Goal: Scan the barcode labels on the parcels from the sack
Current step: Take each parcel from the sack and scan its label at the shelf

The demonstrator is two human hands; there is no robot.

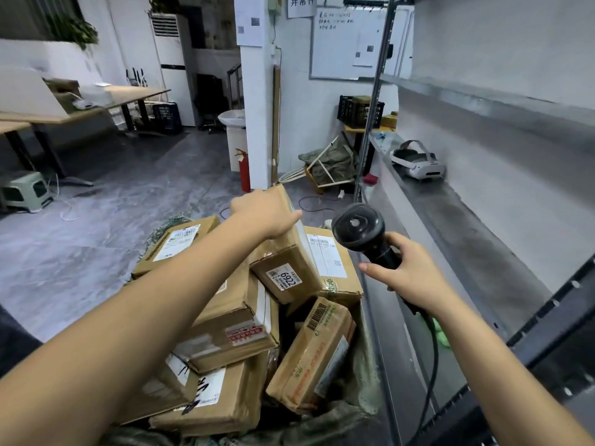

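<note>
Several brown cardboard parcels lie piled in an open green sack (pixel 325 426) below me. My left hand (pixel 262 214) reaches across the pile and grips the far top edge of a tilted parcel (pixel 283 252) that carries a white "6922" label (pixel 285 277). My right hand (pixel 409 272) holds the handle of a black corded barcode scanner (pixel 359 226), raised to the right of that parcel with its head towards the pile. Behind the tilted parcel lies another parcel with a long white shipping label (pixel 326 252).
A metal shelving unit (pixel 483 220) runs along the right, with a white headset (pixel 418 162) on its shelf. Ahead stand a white pillar (pixel 257 123), a red fire extinguisher (pixel 244 170) and a folded frame with green sacks. Desks and a stool stand at the left over grey floor.
</note>
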